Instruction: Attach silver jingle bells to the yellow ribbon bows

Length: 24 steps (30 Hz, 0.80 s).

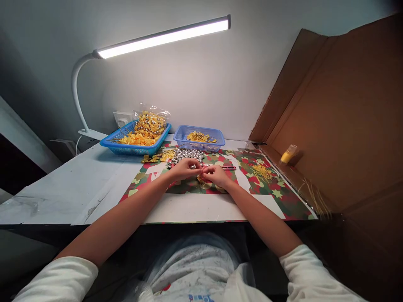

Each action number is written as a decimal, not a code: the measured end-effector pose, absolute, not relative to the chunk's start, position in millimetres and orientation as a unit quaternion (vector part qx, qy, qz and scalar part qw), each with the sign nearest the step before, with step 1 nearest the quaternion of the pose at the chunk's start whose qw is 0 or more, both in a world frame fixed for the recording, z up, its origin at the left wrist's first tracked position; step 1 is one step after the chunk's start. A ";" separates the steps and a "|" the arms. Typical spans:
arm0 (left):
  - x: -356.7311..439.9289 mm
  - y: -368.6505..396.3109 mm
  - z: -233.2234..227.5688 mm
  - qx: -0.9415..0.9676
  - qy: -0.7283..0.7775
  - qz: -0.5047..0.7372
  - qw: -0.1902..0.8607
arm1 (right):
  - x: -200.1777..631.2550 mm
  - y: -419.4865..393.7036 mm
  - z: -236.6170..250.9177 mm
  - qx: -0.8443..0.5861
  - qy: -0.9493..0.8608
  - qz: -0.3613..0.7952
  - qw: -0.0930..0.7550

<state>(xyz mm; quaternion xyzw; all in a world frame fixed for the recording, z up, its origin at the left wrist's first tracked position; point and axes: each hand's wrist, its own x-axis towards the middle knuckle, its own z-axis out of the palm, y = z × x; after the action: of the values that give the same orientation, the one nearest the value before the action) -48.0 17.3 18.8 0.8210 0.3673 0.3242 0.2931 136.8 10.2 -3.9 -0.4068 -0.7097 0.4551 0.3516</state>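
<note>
Left hand (185,168) pinching a small silver bell (194,167); right hand (217,175) pinching a yellow cord (201,179), fingertips meeting at mat (283,201) centre. Bell pile (186,155) at 12 o'clock, blue baskets (201,138) beyond, scissors (228,167) at 2. Best kept steady, cord end short, bell loop turned toward it.

bells (185,156): shiny silver metal
baskets (201,144): blue plastic mesh
mat (283,201): smooth printed sheet, slight sheen
right wall (340,117): matt brown cardboard
bag (151,119): clear glossy plastic
sleeves (63,279): white cloth
</note>
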 end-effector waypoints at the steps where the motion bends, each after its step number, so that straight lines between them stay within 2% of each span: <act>1: -48.0 17.3 18.7 0.821 0.368 0.326 0.291 | 136.8 10.1 -4.5 -0.407 -0.713 0.452 0.349; 6: -47.5 17.7 18.4 0.819 0.367 0.330 0.293 | 135.7 9.1 -5.7 -0.415 -0.717 0.436 0.352; 11: -47.3 17.8 18.2 0.816 0.364 0.335 0.300 | 134.0 10.3 -4.8 -0.405 -0.689 0.468 0.376; 18: -47.2 17.5 17.9 0.813 0.362 0.340 0.303 | 134.6 6.4 -2.7 -0.417 -0.725 0.409 0.365; 24: -46.6 16.0 19.6 0.814 0.365 0.348 0.287 | 134.5 5.9 -3.7 -0.424 -0.723 0.406 0.362</act>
<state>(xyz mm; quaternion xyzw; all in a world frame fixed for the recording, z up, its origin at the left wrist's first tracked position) -46.6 16.0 19.6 0.8143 0.3653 0.3484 0.2866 134.5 5.9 -3.7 -0.4244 -0.7234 0.4065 0.3625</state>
